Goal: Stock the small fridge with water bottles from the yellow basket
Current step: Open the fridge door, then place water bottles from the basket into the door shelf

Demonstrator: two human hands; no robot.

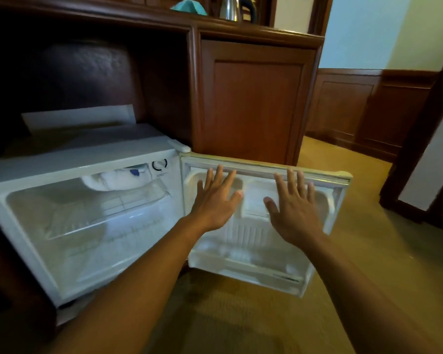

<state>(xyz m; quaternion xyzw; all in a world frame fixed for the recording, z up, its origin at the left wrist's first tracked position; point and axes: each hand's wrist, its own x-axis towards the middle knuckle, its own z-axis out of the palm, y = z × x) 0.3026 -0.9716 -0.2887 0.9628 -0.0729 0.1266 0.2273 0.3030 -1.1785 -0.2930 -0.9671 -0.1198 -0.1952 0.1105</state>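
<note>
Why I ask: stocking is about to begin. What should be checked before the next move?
1. Fridge door open: ok, swung wide to the right.
2. Left hand free: ok, fingers straight, holding nothing.
3. Right hand free: ok, fingers straight, holding nothing.
4. Room on the fridge shelf: ok, it looks bare.
5. Room in the bottom door rack: cannot tell, pale blurred shapes lie there.
6. Yellow basket within reach: cannot tell, it is not in this view.
</note>
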